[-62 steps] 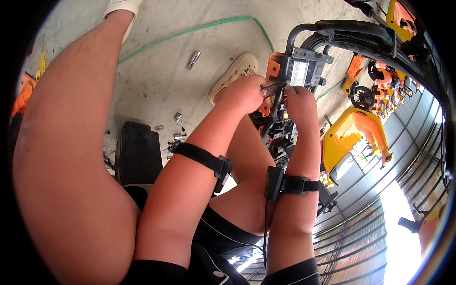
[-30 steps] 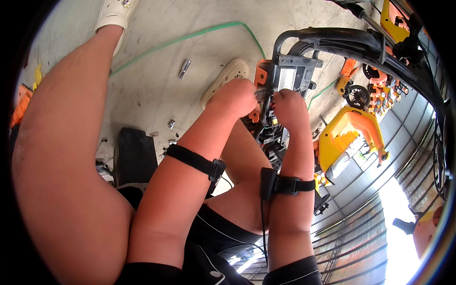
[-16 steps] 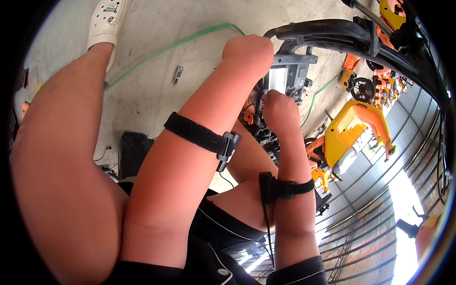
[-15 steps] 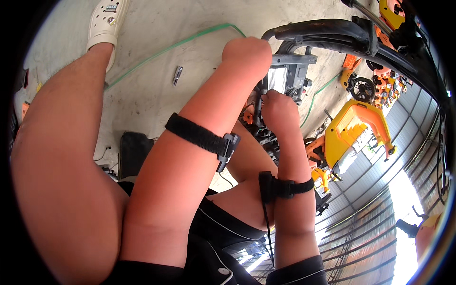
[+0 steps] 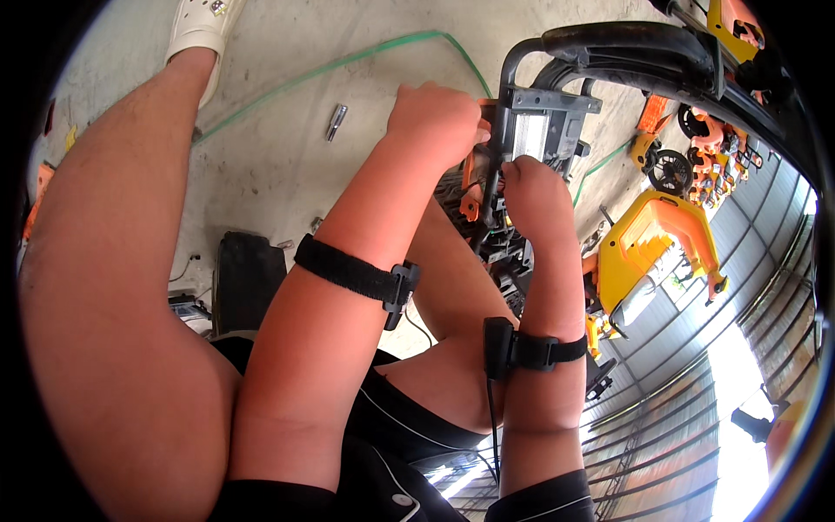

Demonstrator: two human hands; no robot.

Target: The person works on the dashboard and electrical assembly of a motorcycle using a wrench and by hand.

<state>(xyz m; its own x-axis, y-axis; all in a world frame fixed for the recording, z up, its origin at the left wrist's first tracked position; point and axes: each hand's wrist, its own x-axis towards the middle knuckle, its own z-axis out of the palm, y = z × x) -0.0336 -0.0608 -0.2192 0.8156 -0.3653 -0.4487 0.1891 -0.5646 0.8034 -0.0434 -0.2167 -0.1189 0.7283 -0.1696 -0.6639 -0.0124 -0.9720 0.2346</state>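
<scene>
Across the grey concrete floor (image 5: 287, 178) we go, and the big piece is right here: the black tubular frame (image 5: 626, 42), arching through the upper right, its lower end running down between my two hands. Beyond it, to the right, sits a yellow-and-orange body panel (image 5: 623, 254), with more orange and yellow vehicles behind. Over on the left a black pad (image 5: 249, 283) lies on the floor beside my leg. Now the hands! My left hand (image 5: 439, 124) is up just left of the frame, fingers curled inward; their tips are mostly hidden, so I can't tell whether they're clamped on anything. My right hand (image 5: 538, 198) is at the frame's lower tube, thumb and fingers bunched together, and whether something is pinched there I can't tell either. Just above it, a pale label (image 5: 531, 135) faces up from the frame's dark box. Below my left hand, an orange bracket (image 5: 470, 206) shows beside the tube. And smallest of all, a silver cylinder (image 5: 337, 123) lies on the floor, well left of my left hand.
</scene>
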